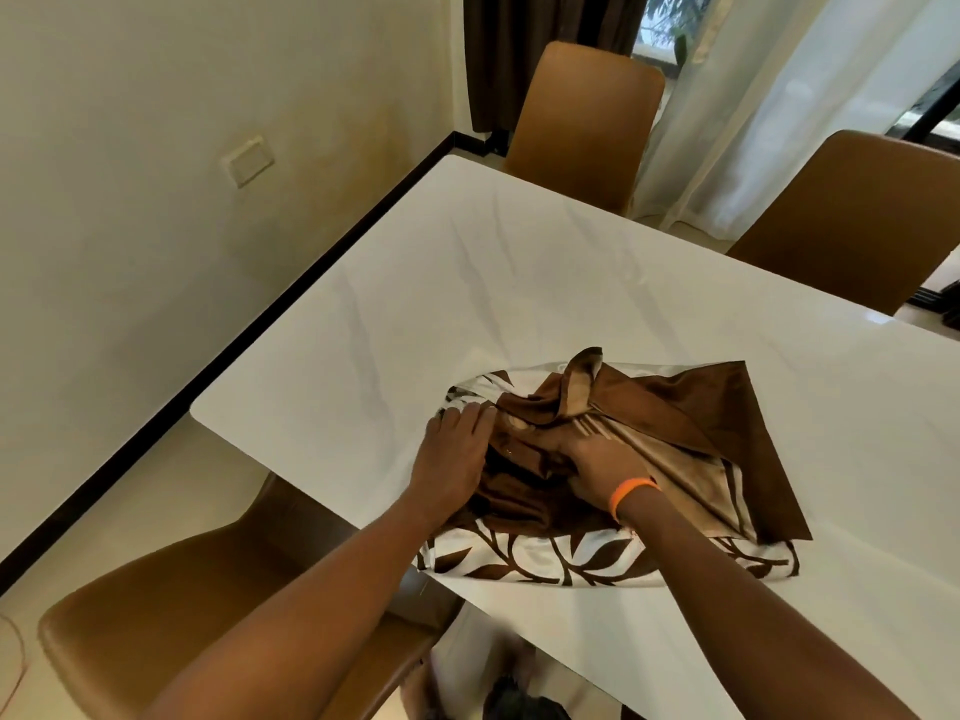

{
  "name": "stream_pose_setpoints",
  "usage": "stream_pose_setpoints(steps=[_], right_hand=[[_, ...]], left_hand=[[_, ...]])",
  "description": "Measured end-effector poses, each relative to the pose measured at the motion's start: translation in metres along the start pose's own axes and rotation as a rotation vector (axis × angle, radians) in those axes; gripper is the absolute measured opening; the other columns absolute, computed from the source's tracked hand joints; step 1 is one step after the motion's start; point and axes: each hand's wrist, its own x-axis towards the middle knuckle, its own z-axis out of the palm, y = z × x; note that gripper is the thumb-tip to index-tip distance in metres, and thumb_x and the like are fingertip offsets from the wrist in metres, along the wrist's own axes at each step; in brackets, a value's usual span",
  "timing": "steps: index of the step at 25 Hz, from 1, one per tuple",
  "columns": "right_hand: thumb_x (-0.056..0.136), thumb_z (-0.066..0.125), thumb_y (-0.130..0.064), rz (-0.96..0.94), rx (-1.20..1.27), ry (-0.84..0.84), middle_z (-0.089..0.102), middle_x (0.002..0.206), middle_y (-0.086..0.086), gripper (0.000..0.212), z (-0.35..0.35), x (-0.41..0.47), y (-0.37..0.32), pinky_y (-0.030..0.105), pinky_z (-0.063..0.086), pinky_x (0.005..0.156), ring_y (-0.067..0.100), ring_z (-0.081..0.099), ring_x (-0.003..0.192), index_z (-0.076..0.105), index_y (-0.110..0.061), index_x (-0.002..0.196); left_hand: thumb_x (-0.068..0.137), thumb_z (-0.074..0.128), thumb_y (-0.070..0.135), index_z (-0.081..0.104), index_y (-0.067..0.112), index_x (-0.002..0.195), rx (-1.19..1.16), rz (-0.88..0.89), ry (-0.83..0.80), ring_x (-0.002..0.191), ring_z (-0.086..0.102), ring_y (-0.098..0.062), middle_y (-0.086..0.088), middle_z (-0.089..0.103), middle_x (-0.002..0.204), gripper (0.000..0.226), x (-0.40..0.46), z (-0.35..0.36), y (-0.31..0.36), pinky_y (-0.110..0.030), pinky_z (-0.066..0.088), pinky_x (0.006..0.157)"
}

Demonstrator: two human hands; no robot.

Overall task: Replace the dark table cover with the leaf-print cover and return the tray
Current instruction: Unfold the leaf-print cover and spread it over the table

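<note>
A bundled cover lies on the white table (519, 283) near its front edge. Its underside is the leaf-print cover (561, 558), white with brown leaves, and plain dark brown cloth (696, 407) with a tan lining is folded over the top. My left hand (457, 454) lies flat on the bundle's left part, fingers apart and resting on the fabric. My right hand (597, 459), with an orange wristband, has its fingers closed on the brown and tan folds in the middle. No tray is in view.
Three tan chairs stand around the table: one at the far end (582, 116), one at the right (857, 210), one at the near left (182, 605). A cream wall (156, 148) runs close along the table's left side. Curtains hang at the back.
</note>
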Motion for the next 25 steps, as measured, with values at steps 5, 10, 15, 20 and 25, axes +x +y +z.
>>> stream_pose_setpoints(steps=[5,10,15,20,25], right_hand=[[0.075,0.052,0.000,-0.029,0.308,0.170,0.073,0.108,0.011,0.042,-0.084,0.028,0.012,0.036,0.051,0.091,0.032,0.064,0.105,0.073,-0.016,0.108],[0.072,0.052,0.013,-0.041,0.354,0.398,0.073,0.104,0.005,0.047,-0.214,0.018,0.023,0.031,0.051,0.092,0.021,0.064,0.100,0.075,-0.013,0.104],[0.085,0.057,0.008,0.015,0.499,0.618,0.069,0.082,-0.007,0.036,-0.275,-0.006,0.024,0.009,0.047,0.065,0.007,0.062,0.077,0.073,-0.022,0.096],[0.074,0.052,0.009,0.148,0.243,0.695,0.074,0.097,0.015,0.038,-0.292,-0.057,0.048,0.042,0.056,0.084,0.033,0.067,0.093,0.074,-0.011,0.099],[0.073,0.052,0.005,0.204,0.185,0.847,0.073,0.103,0.013,0.042,-0.315,-0.090,0.058,0.043,0.055,0.084,0.035,0.066,0.096,0.074,-0.018,0.100]], left_hand=[[0.080,0.066,0.035,0.062,0.024,0.114,-0.101,-0.038,-0.027,0.110,0.049,-0.028,0.000,0.060,0.116,0.036,0.053,-0.005,0.007,-0.041,0.036,0.086],[0.083,0.070,0.030,0.065,0.014,0.078,-0.545,-0.286,-0.152,0.086,0.064,-0.026,-0.002,0.063,0.079,0.017,0.087,-0.038,-0.005,-0.028,0.038,0.067],[0.092,0.062,0.032,0.056,0.012,0.069,-0.812,-0.303,-0.305,0.067,0.055,-0.020,-0.002,0.056,0.067,0.030,0.088,-0.061,0.013,-0.027,0.037,0.058],[0.090,0.052,0.007,0.065,0.007,0.085,-0.743,-0.247,0.131,0.092,0.063,-0.032,-0.017,0.068,0.092,0.014,0.107,-0.144,-0.014,-0.031,0.038,0.069],[0.085,0.051,0.001,0.057,0.013,0.080,-0.485,0.034,0.425,0.082,0.059,-0.031,-0.015,0.064,0.085,0.014,0.146,-0.283,-0.024,-0.029,0.030,0.064]])
